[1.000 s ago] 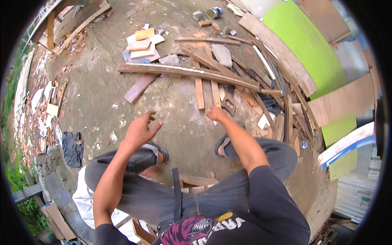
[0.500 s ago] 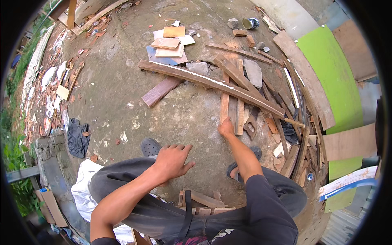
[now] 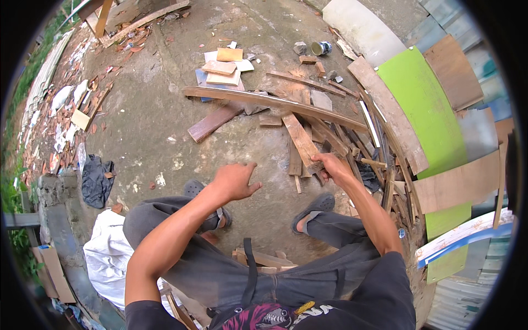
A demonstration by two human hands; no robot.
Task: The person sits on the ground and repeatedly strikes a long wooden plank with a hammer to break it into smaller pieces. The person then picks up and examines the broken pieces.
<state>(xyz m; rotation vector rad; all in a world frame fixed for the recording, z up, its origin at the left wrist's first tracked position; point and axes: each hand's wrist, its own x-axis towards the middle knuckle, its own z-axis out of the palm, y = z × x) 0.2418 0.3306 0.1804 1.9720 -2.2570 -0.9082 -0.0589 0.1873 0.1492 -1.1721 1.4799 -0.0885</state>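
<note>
- Our right hand is at centre-right of the frame, fingers curled and clamped on the near end of a short wood plank; this plank lies on the scrap pile, running up-left from the hand.
- Our left hand hangs free at centre, fingers apart, holding nothing, above the concrete floor.
- To lift well, we judge: pull the plank toward us along its length, bc the long curved board crosses just above its far end & could catch.
- Thin slats lie touching beside it; a slow lift avoids dragging them.
- Keep the sandal away from the pile; nails are possible, we cannot tell.
- The left hand could support the middle w/ a second grip.
</note>
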